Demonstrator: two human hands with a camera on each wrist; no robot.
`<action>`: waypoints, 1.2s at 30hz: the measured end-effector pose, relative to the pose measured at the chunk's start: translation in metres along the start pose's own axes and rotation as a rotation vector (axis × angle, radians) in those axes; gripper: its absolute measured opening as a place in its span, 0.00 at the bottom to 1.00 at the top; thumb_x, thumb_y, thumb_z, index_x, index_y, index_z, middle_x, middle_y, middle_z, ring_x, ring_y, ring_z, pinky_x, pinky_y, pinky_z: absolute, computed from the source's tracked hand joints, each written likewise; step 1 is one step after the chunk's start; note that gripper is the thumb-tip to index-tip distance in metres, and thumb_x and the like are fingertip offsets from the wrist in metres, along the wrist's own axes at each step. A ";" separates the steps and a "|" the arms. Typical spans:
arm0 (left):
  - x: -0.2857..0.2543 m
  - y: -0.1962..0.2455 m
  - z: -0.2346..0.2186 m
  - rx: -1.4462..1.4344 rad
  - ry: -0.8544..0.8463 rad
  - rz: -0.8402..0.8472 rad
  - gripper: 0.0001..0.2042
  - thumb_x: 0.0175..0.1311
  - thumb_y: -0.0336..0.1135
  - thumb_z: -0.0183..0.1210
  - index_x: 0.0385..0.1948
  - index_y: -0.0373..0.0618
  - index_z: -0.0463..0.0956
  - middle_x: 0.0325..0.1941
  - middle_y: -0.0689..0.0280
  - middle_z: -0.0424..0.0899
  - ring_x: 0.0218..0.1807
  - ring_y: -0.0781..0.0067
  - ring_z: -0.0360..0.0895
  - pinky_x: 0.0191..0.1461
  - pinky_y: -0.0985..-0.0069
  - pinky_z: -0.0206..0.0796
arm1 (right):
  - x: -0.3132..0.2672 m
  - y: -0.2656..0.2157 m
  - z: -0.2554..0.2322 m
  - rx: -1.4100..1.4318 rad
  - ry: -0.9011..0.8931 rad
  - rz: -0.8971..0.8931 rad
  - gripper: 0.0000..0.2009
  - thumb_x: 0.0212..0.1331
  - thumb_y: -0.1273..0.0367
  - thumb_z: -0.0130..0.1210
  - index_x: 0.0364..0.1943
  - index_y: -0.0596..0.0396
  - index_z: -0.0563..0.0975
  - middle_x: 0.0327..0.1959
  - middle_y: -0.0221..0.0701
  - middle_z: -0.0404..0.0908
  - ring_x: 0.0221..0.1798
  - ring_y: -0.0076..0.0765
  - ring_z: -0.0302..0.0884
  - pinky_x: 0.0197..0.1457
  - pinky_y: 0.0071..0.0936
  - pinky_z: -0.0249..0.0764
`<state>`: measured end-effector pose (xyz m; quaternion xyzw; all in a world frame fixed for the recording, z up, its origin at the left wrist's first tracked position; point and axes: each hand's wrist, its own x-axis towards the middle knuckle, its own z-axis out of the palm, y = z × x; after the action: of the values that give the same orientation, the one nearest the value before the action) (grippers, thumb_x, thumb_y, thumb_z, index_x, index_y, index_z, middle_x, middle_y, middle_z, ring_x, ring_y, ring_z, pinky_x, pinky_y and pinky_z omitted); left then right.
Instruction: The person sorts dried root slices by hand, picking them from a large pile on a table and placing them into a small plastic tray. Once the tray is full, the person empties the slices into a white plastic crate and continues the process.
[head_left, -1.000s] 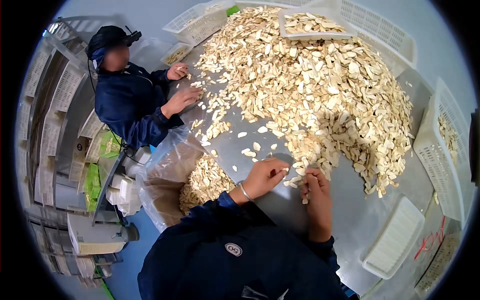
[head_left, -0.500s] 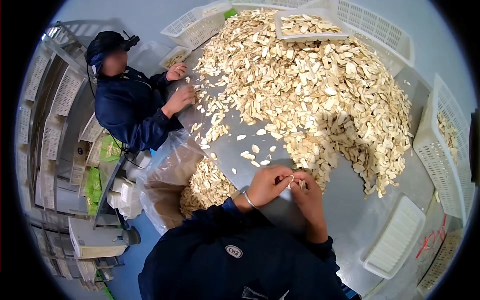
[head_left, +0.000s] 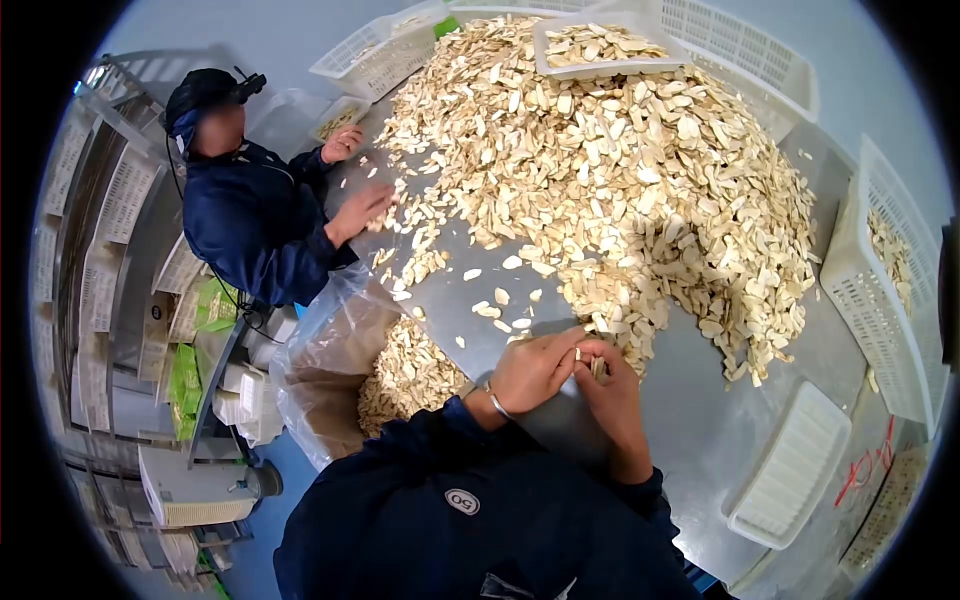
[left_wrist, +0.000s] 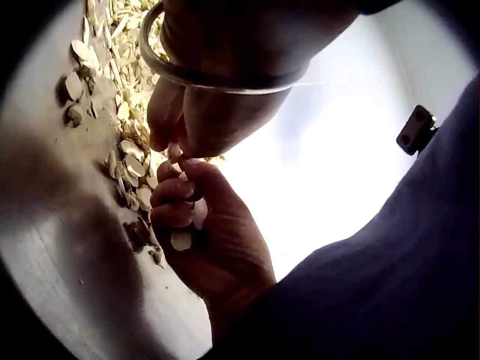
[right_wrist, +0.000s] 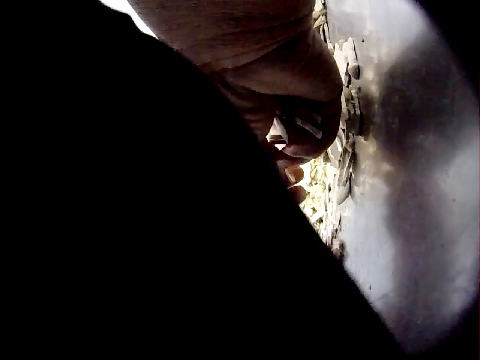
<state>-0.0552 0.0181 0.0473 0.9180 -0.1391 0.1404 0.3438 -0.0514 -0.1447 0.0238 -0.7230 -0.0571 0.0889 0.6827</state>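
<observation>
My left hand [head_left: 533,372], with a metal bangle at its wrist, meets my right hand [head_left: 612,395] at the near edge of a heap of pale dried slices [head_left: 600,180]. Between the two hands' fingertips a small slice [left_wrist: 175,152] is pinched. The curled fingers of my right hand also hold a few slices [left_wrist: 181,240] against the palm, seen in the left wrist view. In the right wrist view a dark sleeve covers much of the picture, and part of the right hand [right_wrist: 277,75] shows above slices on the metal table.
Left of me stands a plastic-lined box [head_left: 325,375] of slices. A white ribbed tray [head_left: 790,468] lies on the right, near a white basket [head_left: 880,290] and red string [head_left: 865,470]. Another person [head_left: 240,200] handles slices across the left edge. A tray of slices [head_left: 600,65] sits atop the heap.
My hands were apart a second ago; the left has moved right and the right inward until their fingertips met. The other person's near hand has shifted over the slices.
</observation>
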 end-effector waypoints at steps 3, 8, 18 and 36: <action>0.001 -0.006 -0.001 -0.011 0.004 -0.026 0.11 0.63 0.27 0.61 0.46 0.44 0.79 0.33 0.56 0.84 0.33 0.51 0.83 0.35 0.63 0.75 | 0.001 0.006 -0.003 -0.015 0.007 0.033 0.10 0.63 0.72 0.60 0.48 0.57 0.80 0.36 0.27 0.81 0.36 0.20 0.74 0.40 0.21 0.73; 0.012 -0.031 0.001 0.089 0.020 0.029 0.08 0.63 0.28 0.61 0.43 0.45 0.80 0.41 0.59 0.83 0.38 0.52 0.82 0.38 0.63 0.76 | 0.004 -0.005 -0.028 0.677 -0.014 0.285 0.11 0.63 0.73 0.56 0.49 0.57 0.78 0.32 0.26 0.76 0.27 0.19 0.68 0.32 0.20 0.69; 0.022 -0.012 0.032 0.142 -0.064 0.029 0.10 0.58 0.35 0.66 0.40 0.47 0.79 0.37 0.61 0.80 0.38 0.54 0.81 0.38 0.62 0.74 | 0.007 -0.004 -0.035 1.007 0.030 0.143 0.06 0.74 0.68 0.47 0.45 0.53 0.74 0.37 0.25 0.71 0.32 0.20 0.67 0.29 0.17 0.64; 0.011 -0.028 0.032 0.120 -0.087 0.153 0.09 0.55 0.33 0.67 0.35 0.44 0.78 0.39 0.60 0.77 0.45 0.54 0.74 0.49 0.63 0.68 | 0.011 0.004 -0.044 0.903 0.353 0.158 0.06 0.73 0.68 0.50 0.46 0.55 0.74 0.31 0.23 0.69 0.26 0.16 0.63 0.25 0.15 0.60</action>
<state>-0.0297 0.0152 0.0112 0.9289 -0.2148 0.1342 0.2701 -0.0317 -0.1861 0.0217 -0.3610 0.1588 0.0326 0.9184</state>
